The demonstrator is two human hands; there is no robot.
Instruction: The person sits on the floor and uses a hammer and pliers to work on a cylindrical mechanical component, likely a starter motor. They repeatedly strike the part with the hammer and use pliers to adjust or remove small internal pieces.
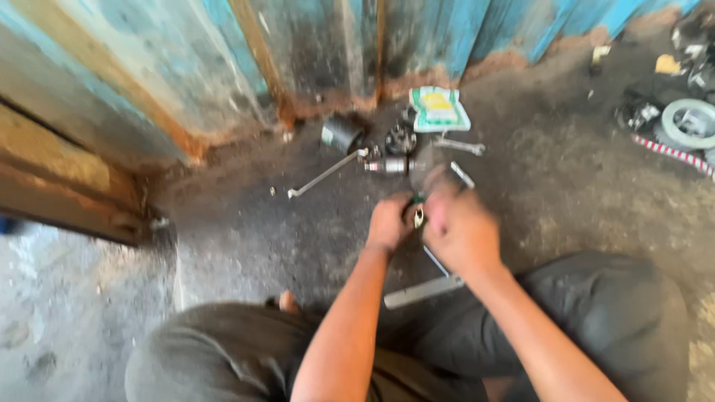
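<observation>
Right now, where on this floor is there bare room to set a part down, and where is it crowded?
Bare floor lies left of the left hand, below the long rod. Crowded: parts around the dark cylinder and wrench, beyond the right hand.

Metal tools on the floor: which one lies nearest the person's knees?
The flat grey bar, lying just below the hands; the long L-shaped rod and the spanner lie farther off, toward the blue wall.

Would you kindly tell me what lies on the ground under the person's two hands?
Under the left hand and right hand, a flat grey metal bar and a thin rod lie on the dirty floor. The hands cover whatever lies directly beneath them.
</observation>
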